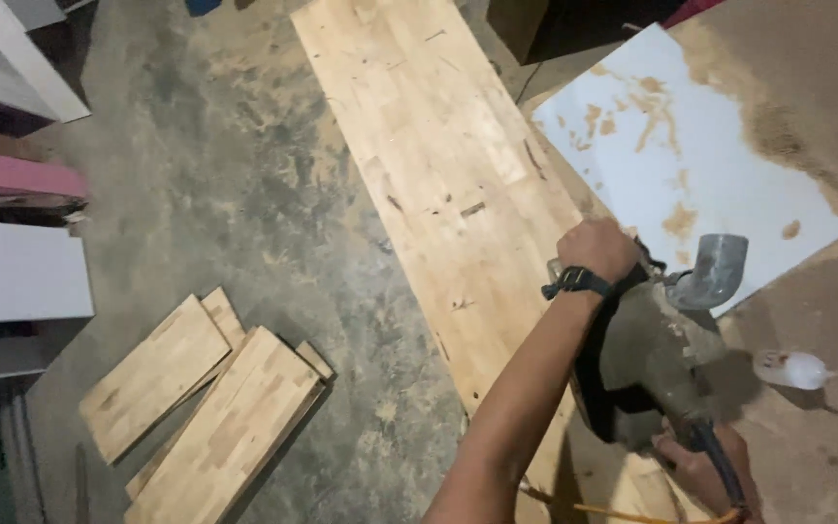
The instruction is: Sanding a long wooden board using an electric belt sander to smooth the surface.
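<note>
Both hands gripping dusty grey power saw [657, 364] on long pale wood board [438, 165]: left hand [598, 247] closed on front, right hand [695, 466] closed on rear handle; white sheet [700, 155], clear plastic bottle [792, 369] lying just beside.

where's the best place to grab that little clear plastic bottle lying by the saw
Grip the clear plastic bottle around its rounded body, coming from above. It lies on its side on the dusty surface, narrow tip pointing right, so the wide middle gives fingers the surest hold. It lies clear of the right hand on the power saw.
</note>
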